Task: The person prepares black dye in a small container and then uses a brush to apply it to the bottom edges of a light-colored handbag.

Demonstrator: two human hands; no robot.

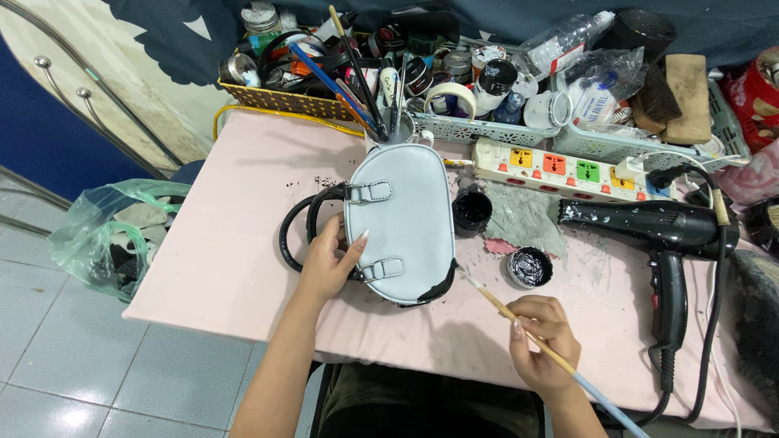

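**Two hands at a pale bag, brush tip at its lower right edge**

Two hands work at the centre of the frame. The left hand (pixel 326 261) rests on the left side of the pale grey bag (pixel 401 221), its fingers (pixel 355 246) curled against the bag's side near the lower strap tab, steadying it rather than clenched around anything. The bag lies flat on the pink surface (pixel 235 243), long axis running from upper middle to lower middle of the frame, black handles (pixel 299 225) looping out to its left.

The right hand (pixel 542 341), lower right of centre, pinches a thin brush (pixel 519 318). The brush slants from lower right up to upper left, and its tip sits just beside the bag's lower right corner, where a dark patch shows. So the bag lies up and left of the right hand, which is the nearer to that corner.

A small open jar (pixel 471 211) and its lid of black paint (pixel 530 267) stand just right of the bag, between it and the black hairdryer (pixel 649 223). A power strip (pixel 560 169) lies above these, with baskets of supplies (pixel 341 65) along the top.
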